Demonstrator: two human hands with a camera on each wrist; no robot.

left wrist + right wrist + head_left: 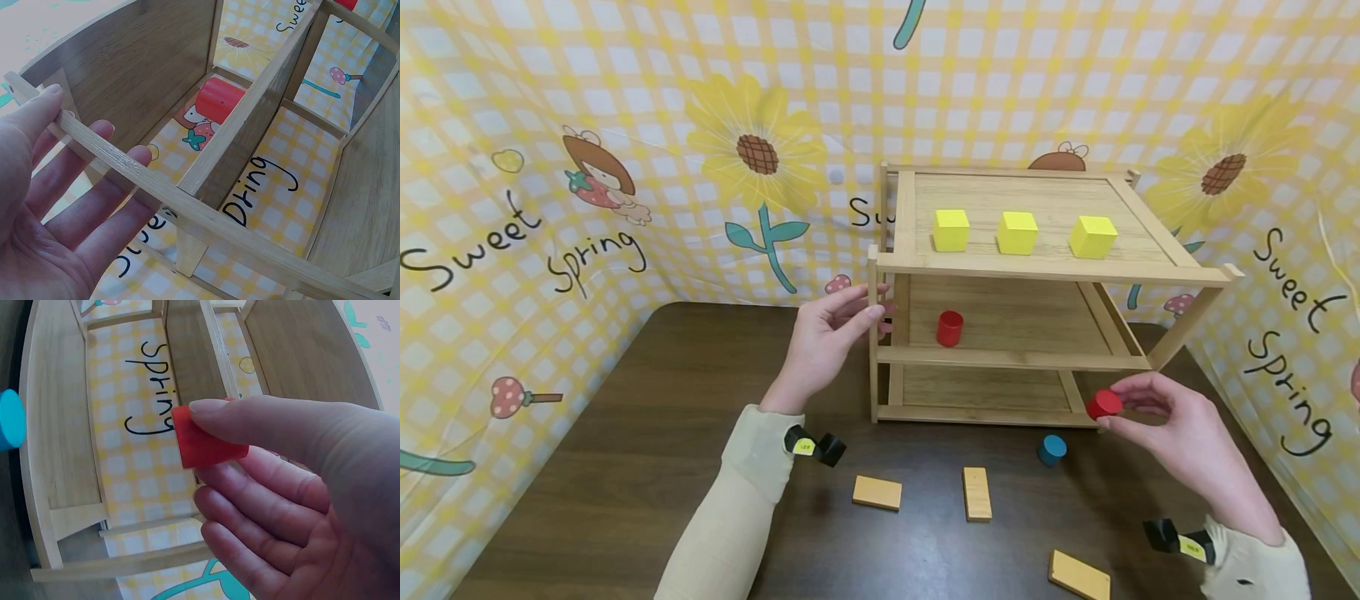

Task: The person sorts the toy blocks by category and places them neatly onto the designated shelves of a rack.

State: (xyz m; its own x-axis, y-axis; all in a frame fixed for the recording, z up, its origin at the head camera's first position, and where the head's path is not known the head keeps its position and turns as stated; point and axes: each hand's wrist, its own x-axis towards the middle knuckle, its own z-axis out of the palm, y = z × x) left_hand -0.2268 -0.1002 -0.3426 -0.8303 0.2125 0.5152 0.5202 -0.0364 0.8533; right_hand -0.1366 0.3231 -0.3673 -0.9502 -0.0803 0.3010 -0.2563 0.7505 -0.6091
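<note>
A three-tier wooden shelf (1048,268) stands on the table. My left hand (831,337) holds its front left post (131,165), with the thumb in front and the fingers reaching behind. My right hand (1180,425) pinches a red cylinder (209,437) between thumb and fingers, near the lower right corner of the shelf. Another red cylinder (950,329) stands on the left part of the middle tier. Three yellow cubes, a left one (951,231), a middle one (1017,233) and a right one (1093,237), sit in a row on the top tier.
On the table before the shelf stands a blue cylinder (1052,450). Three flat wooden blocks lie nearer me: a left one (877,492), a middle one (977,494) and a right one (1079,575). A checked cloth (700,242) hangs behind and on both sides.
</note>
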